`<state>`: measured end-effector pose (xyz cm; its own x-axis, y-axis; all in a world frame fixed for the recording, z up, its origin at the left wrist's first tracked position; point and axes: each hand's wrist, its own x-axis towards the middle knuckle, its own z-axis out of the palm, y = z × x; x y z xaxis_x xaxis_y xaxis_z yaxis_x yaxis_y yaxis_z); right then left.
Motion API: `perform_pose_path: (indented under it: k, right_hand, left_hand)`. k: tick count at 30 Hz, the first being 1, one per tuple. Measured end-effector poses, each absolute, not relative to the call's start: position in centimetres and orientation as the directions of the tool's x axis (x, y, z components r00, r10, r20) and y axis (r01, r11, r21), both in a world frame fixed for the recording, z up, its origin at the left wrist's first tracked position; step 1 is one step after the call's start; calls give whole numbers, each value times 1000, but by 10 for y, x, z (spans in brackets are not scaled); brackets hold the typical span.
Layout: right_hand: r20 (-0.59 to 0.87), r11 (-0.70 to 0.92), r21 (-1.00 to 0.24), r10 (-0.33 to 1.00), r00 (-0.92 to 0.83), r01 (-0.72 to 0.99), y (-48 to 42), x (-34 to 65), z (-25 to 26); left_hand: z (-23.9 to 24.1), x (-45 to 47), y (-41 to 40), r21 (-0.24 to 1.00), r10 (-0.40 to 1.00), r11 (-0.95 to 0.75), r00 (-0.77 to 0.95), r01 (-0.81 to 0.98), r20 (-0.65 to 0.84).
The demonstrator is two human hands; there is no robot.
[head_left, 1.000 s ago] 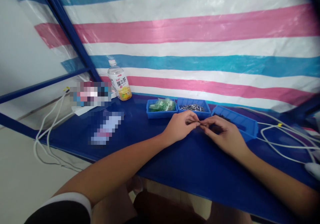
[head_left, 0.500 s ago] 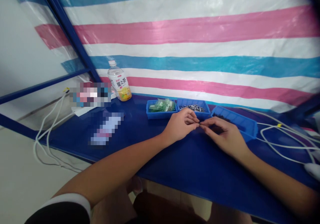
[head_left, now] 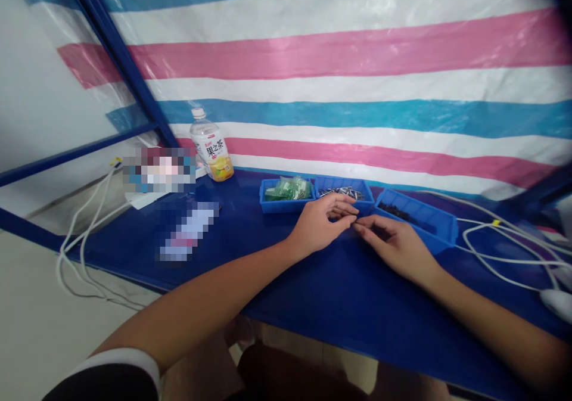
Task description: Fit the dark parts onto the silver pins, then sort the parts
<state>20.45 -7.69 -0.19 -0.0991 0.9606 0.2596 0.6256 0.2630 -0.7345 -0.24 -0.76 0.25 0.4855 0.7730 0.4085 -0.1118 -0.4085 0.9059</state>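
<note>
Over the blue table [head_left: 308, 305], my left hand [head_left: 322, 221] and my right hand [head_left: 395, 240] meet at the fingertips. Thumb and fingers of each are pinched together; whatever sits between them is too small to make out. Just behind my left hand stands a blue bin with small metal pieces [head_left: 342, 193]. To its left is a blue bin [head_left: 286, 208] with green clear packets [head_left: 290, 189]. Beyond my right hand lies an angled blue bin [head_left: 440, 225] holding small black parts [head_left: 395, 212].
A drink bottle [head_left: 213, 148] stands at the back left, near blurred flat items. White cables [head_left: 509, 258] curl on the right, and more cables [head_left: 84, 240] hang off the left edge. Blue frame bars [head_left: 120, 61] and a striped sheet [head_left: 313, 61] close the back.
My right fingertips have drawn slightly left and up against the left ones. More of the black parts in the right bin now shows. The view has shifted a little.
</note>
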Motion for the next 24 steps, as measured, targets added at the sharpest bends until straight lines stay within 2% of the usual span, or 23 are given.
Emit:
perform_pose_path:
  k: [3, 6, 9, 12, 15, 18, 20, 22, 24]
  right_hand:
    - [242, 257, -758, 964, -107, 600, -79, 203, 2]
    - [234, 219, -836, 972, -34, 504, -81, 201, 8]
    - [211, 161, -936, 968, 134, 313, -83, 202, 15]
    - [113, 106, -994, 940, 321, 40, -83, 202, 19]
    - [16, 42, -997, 936, 351, -68, -83, 201, 19]
    - [14, -1, -998, 968, 250, 58, -83, 199, 16]
    - [135, 80, -946, 979, 155, 313, -83, 199, 13]
    - [326, 257, -756, 945, 7, 602, -83, 201, 11]
    - [458, 416, -494, 871, -178, 764, -83, 204, 9]
  left_hand:
    - [4, -3, -8, 912, 777, -392, 486, -122, 399]
    - [6, -4, -7, 907, 787, -418, 476, -57, 393]
    - [8, -5, -6, 886, 793, -462, 463, 31, 397]
    - [8, -6, -6, 881, 797, -470, 455, 53, 398]
    - [8, -7, -5, 881, 803, -469, 442, 55, 400]
    - [10, -9, -4, 880, 810, -472, 426, 64, 403]
    - [12, -9, -5, 883, 817, -465, 418, 68, 398]
    - [14, -10, -6, 884, 820, -461, 415, 72, 394]
    - [16, -10, -7, 884, 821, -462, 412, 76, 394]
